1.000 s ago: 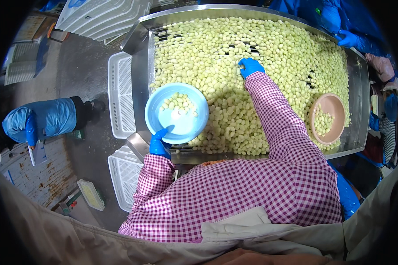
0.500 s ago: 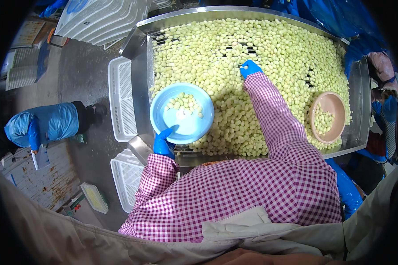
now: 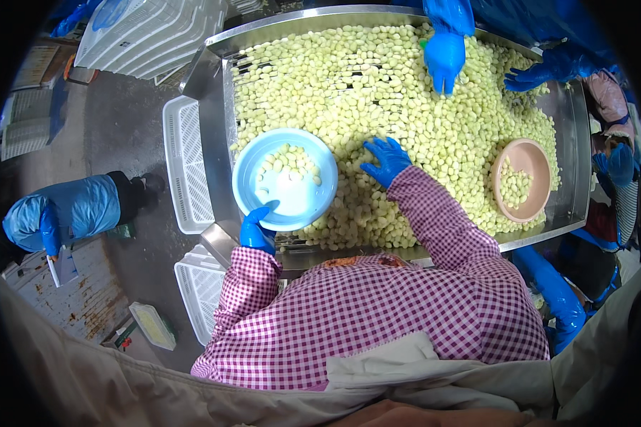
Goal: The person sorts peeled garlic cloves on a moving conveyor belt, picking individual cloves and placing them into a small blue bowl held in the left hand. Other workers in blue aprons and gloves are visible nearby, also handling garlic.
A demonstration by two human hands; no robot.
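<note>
My left hand (image 3: 257, 233), in a blue glove, grips the near rim of a light blue bowl (image 3: 292, 207), the thumb lying inside. A small heap of pale green oval pieces is in this bowl, with one piece apart on its left side. To the bowl's right, my right hand (image 3: 388, 162), also blue-gloved, spreads its fingers just over or on the layer of pale green oval pieces (image 3: 313, 85) covering a slatted metal table. I cannot make out anything held in it.
At the right stands a pinkish bowl (image 3: 541, 167) with similar pieces. Co-workers' blue-gloved hands (image 3: 445, 60) reach over the table's far side and far right. White crates (image 3: 186, 164) stand along the left edge. Farther left, a person in blue (image 3: 71, 206) bends over.
My right hand has drawn back toward me from the middle of the layer, its fingers now spread. A lone piece shows at the blue bowl's left. Co-workers' hands have come in at the far side.
</note>
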